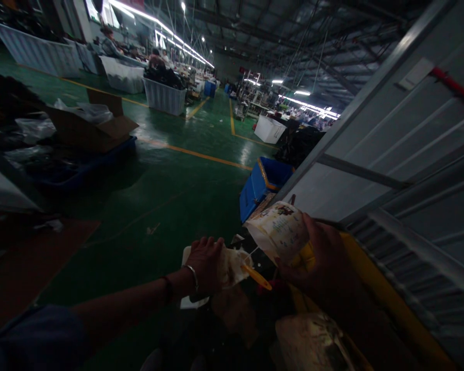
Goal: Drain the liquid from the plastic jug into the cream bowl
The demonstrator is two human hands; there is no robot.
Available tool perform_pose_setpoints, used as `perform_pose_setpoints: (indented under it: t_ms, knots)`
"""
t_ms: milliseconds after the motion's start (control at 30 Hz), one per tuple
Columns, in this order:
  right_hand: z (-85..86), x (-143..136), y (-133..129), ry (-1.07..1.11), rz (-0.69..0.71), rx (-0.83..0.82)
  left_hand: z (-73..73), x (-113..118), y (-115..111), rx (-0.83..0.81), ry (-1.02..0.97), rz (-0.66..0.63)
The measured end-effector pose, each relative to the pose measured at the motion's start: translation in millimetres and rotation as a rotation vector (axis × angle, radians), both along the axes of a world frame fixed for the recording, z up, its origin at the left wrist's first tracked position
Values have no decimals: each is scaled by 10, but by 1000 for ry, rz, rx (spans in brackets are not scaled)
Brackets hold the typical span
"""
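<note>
My left hand [206, 260] is closed over an off-white, stained plastic container [232, 265] that lies tilted, its mouth toward the right. A yellow handle [258, 277] sticks out of that mouth; the tool's other end is hidden. My right hand [319, 252] grips a pale printed tub [280, 229], tipped toward the container. A thin white strand, perhaps liquid, runs between the two. Below my right hand, another pale, stained container [311, 340] sits in the shadow near a yellow surface.
A blue bin [259, 185] stands just ahead beside a grey metal panel [363, 144]. At left, an open cardboard box [88, 126] rests on a blue pallet. White bins [164, 95], people and lit work tables stretch behind. Green floor [170, 180] with orange lines lies ahead.
</note>
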State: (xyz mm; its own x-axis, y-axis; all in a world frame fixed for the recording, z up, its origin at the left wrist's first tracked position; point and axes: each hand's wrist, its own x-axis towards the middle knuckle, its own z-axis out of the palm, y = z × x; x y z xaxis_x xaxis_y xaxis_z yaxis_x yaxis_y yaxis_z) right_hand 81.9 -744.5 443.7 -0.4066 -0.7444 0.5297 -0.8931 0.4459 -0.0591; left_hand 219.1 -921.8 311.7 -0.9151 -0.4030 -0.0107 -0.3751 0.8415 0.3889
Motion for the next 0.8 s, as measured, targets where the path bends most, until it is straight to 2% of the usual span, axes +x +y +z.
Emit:
perform_pose_setpoints:
  t_ms: [233, 433, 633, 800]
  knots:
    - [8, 45, 23, -3, -3, -8, 22, -5, -19, 4, -70, -24]
    - [-1, 79, 21, 12, -29, -17, -18, -19, -55, 11, -69, -38]
    - [-8, 113, 27, 52, -18, -19, 7, -21, -66, 20, -48, -38]
    - [-111, 154, 66, -26, -88, -18, 9, -18, -53, 11, -105, -69]
